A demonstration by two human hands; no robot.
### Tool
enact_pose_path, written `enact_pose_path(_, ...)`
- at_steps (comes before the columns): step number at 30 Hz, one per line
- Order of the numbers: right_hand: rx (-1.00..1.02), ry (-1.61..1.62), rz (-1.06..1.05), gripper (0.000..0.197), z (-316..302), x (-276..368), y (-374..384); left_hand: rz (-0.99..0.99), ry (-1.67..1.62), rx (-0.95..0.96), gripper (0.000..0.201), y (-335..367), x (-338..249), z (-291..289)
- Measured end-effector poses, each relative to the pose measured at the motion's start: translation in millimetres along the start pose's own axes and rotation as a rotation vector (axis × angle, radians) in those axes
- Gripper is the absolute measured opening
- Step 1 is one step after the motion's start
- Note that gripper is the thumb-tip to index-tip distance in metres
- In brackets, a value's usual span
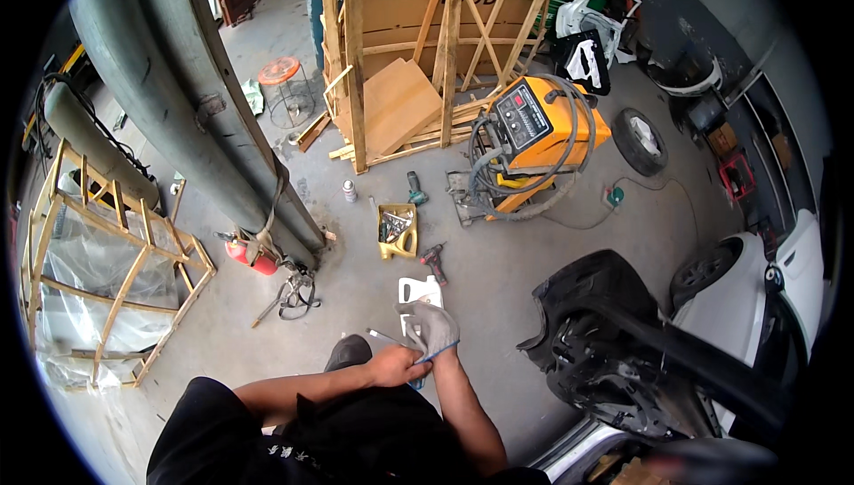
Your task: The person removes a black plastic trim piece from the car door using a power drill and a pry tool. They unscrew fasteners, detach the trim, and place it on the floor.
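My right hand (433,328) wears a grey work glove with a blue-edged cuff. Its fingers reach out loosely, open, above a white plastic jug (422,291) on the floor. My bare left hand (393,366) is closed at the right wrist, its fingertips pinching the glove by the cuff. A slim light-grey piece (382,336) sticks out beside the gloved hand; what it is stays unclear. A bit of blue shows under my left hand, mostly hidden. Just past the jug lies a red-and-black cordless drill (433,262).
A cut-open yellow jug (397,229) holds metal parts, with a green power tool (415,188) and spray can (350,190) close by. An orange welding machine (543,129) trails cables. Black car parts (596,343) stand right, a wood frame (111,280) left, a steel column (222,102) upper left.
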State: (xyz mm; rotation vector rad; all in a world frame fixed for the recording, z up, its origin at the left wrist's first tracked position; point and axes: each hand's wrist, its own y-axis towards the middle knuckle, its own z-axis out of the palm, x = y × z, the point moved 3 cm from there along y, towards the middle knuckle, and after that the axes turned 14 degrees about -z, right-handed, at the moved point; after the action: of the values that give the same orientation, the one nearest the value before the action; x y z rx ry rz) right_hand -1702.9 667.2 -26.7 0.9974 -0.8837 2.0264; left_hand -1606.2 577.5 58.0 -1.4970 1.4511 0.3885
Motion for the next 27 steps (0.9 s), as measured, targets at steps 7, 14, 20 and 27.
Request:
enact_pose_path(7,-0.091,-0.053,0.007,0.041,-34.0,-39.9,-3.6,-0.403,0.041,-0.150,0.035,59.3,45.0,-14.6)
enact_pose_path(14,0.166,-0.782,-0.160,0.039,22.8,-5.6,-13.4,-0.434,0.098,-0.093,0.032,119.3,124.5,-74.0)
enact_pose_path(20,-0.291,-0.525,-0.064,0.035,38.0,-7.4,52.1,-0.350,0.130,0.086,0.032,147.8,125.7,-109.5)
enact_pose_path(27,-0.447,-0.741,-0.010,0.031,19.6,-71.8,88.8,-0.467,-0.093,0.224,0.034,173.1,163.1,-128.2)
